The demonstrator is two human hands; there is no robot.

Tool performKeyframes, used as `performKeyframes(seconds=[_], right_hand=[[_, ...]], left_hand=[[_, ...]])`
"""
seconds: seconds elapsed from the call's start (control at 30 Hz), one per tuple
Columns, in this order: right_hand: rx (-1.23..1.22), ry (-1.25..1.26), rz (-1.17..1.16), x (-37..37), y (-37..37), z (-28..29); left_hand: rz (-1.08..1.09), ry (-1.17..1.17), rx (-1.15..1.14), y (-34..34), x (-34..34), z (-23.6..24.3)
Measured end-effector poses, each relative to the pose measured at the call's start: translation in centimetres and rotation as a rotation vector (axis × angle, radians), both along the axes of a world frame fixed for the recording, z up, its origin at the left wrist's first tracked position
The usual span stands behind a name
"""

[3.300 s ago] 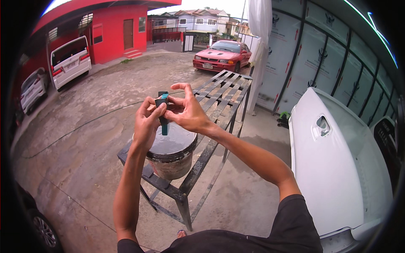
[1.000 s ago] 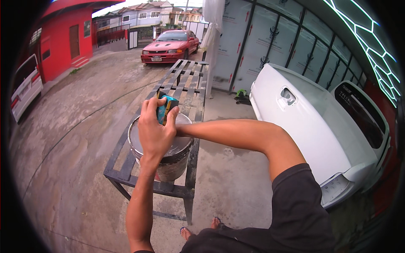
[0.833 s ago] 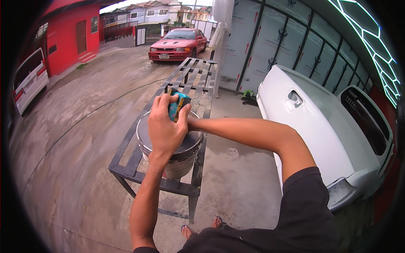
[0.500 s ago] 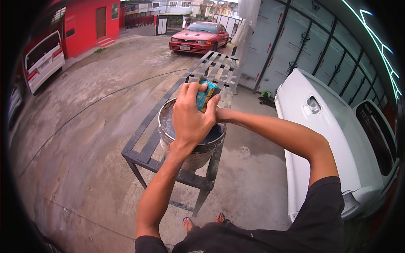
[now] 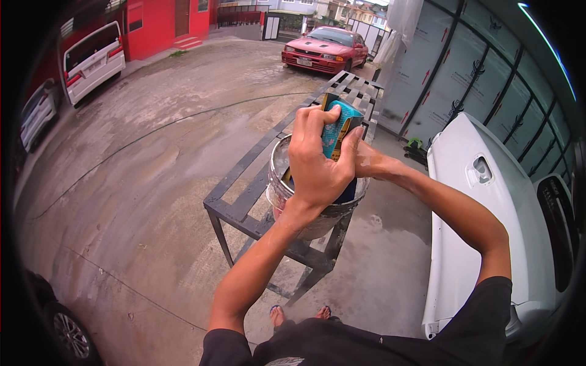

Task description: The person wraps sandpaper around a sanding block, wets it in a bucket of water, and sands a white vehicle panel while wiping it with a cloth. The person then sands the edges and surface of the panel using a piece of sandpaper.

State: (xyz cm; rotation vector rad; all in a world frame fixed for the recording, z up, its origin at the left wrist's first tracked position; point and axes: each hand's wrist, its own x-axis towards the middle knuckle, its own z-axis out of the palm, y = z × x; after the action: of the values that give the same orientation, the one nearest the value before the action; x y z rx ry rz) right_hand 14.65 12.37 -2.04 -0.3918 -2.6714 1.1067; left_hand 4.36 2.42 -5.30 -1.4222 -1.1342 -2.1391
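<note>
My left hand (image 5: 318, 160) is closed around a teal sanding block (image 5: 339, 129), its fingers on the near side and thumb on the right edge. A dark sheet with yellow backing (image 5: 330, 100), like sandpaper, wraps the block's edges. My right hand (image 5: 366, 160) reaches in from the right behind the left one; its fingers are hidden by the left hand and the block. Both hands are above a worn, stained bucket (image 5: 278, 196). Something dark blue and a yellow-edged piece show inside its rim, partly covered by my left hand.
The bucket stands on a black slatted metal bench (image 5: 235, 218). To the right is a white vehicle panel (image 5: 455, 226) with a handle recess. A red car (image 5: 326, 49) is parked beyond the bench, and a white van (image 5: 93, 64) at far left. A thin hose (image 5: 152, 137) crosses the concrete.
The whole view has swung left, so everything sits further right. My hands with the sanding block are lifted slightly higher over the bucket, and more of the block's teal face shows.
</note>
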Motion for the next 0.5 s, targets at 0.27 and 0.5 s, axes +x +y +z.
performKeyframes(seconds=[0.27, 0.5], right_hand=[[-0.051, -0.191, -0.127, 1.5, 0.6, 1.2], [-0.254, -0.183, -0.151, 1.7, 1.2, 1.2]], left_hand=[[0.044, -0.021, 0.060, 0.3, 0.1, 0.0], [0.036, -0.050, 0.057, 0.4, 0.1, 0.0]])
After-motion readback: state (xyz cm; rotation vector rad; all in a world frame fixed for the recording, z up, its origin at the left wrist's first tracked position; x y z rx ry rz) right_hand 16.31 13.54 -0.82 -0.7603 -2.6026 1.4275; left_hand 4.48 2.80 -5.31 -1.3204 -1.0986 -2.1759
